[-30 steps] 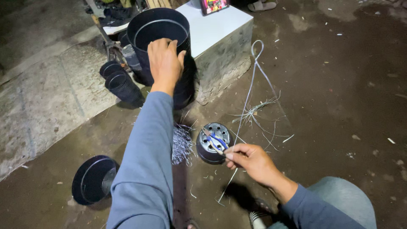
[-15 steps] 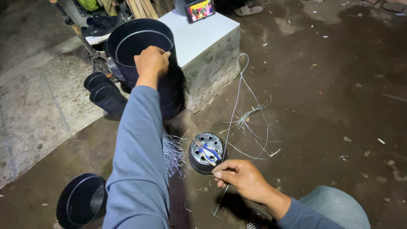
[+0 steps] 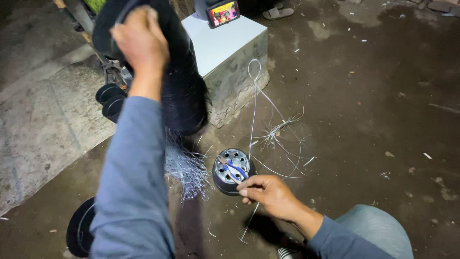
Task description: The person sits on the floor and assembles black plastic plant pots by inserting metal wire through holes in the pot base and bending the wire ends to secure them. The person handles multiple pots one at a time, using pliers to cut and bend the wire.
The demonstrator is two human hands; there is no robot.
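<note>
The right hand (image 3: 268, 194) pinched a long thin wire (image 3: 254, 103) whose length ran up and away from its closed fingers, just beside an upturned pot (image 3: 232, 170) bearing pliers (image 3: 235, 169), while the left hand (image 3: 139, 38) gripped a tall stack of black pots (image 3: 179, 86) farther off above the dirty concrete floor (image 3: 364, 120).

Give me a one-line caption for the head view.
Left hand grips a black pot stack; right hand pinches wire beside an upturned pot.
</note>
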